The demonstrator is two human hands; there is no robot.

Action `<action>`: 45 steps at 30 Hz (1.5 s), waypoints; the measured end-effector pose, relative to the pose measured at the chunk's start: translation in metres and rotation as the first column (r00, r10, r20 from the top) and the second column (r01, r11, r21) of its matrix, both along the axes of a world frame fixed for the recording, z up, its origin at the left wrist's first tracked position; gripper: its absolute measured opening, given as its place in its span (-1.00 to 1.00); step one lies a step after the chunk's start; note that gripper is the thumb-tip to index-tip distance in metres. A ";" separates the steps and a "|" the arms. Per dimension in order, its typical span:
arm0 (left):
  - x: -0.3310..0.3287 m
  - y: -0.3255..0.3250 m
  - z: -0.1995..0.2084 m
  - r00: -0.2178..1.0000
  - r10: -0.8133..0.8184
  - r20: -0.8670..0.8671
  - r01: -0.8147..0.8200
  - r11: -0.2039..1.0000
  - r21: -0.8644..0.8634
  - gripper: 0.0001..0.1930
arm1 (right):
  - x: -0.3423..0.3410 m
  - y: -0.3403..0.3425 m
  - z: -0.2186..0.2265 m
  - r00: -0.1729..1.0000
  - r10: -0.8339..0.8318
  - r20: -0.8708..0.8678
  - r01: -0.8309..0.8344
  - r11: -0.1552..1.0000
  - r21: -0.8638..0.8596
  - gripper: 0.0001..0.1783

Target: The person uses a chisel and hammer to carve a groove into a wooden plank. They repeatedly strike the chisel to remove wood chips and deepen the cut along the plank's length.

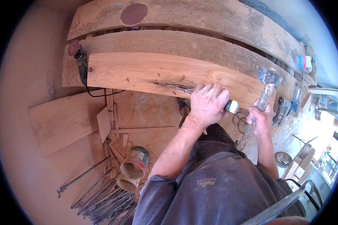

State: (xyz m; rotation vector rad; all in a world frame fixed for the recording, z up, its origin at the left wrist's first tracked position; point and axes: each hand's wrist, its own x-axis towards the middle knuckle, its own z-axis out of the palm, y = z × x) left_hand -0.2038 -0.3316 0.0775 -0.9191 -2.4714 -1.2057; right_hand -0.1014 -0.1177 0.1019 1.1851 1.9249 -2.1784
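Observation:
My left hand point(209, 103) is closed round the handle of a chisel point(182, 89), and the blue and yellow handle end sticks out on its right. The slim blade points left, lying along a dark, rough split near the front edge of a light wooden board point(127, 65). Whether the tip is sunk into the wood, I cannot tell. My right hand point(263, 119) grips the wooden handle of a hammer point(269, 77). Its scuffed grey metal head is raised, appearing over the board's right end, apart from the chisel. Several small dark knots mark the board.
The board rests on thick worn planks point(157, 39). An angle grinder point(79, 62) with its cord lies at the left end, and a round sanding disc point(134, 14) lies farther back. Power tools point(285, 108) are at right. Buckets point(134, 165) and metal bars point(109, 204) stand below left.

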 end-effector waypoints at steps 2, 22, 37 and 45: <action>0.001 0.003 0.000 1.000 0.022 -0.021 -0.021 1.000 0.019 -0.61 | 0.000 0.002 0.000 1.000 0.010 -0.004 -0.010 1.000 -0.006 -0.76; -0.002 0.002 0.004 0.994 0.093 -0.058 -0.089 0.993 0.072 -0.61 | 0.002 0.003 0.003 0.998 0.063 -0.022 -0.062 0.997 0.035 -0.75; -0.014 0.004 0.007 0.978 0.208 -0.014 -0.205 0.971 0.122 -0.70 | 0.007 -0.007 0.010 0.992 0.017 -0.126 0.001 0.990 0.144 -0.78; -0.024 0.009 0.002 0.972 0.234 0.015 -0.234 0.964 0.128 -0.67 | 0.011 -0.036 0.023 0.941 0.330 -0.075 -0.226 0.778 0.586 -0.85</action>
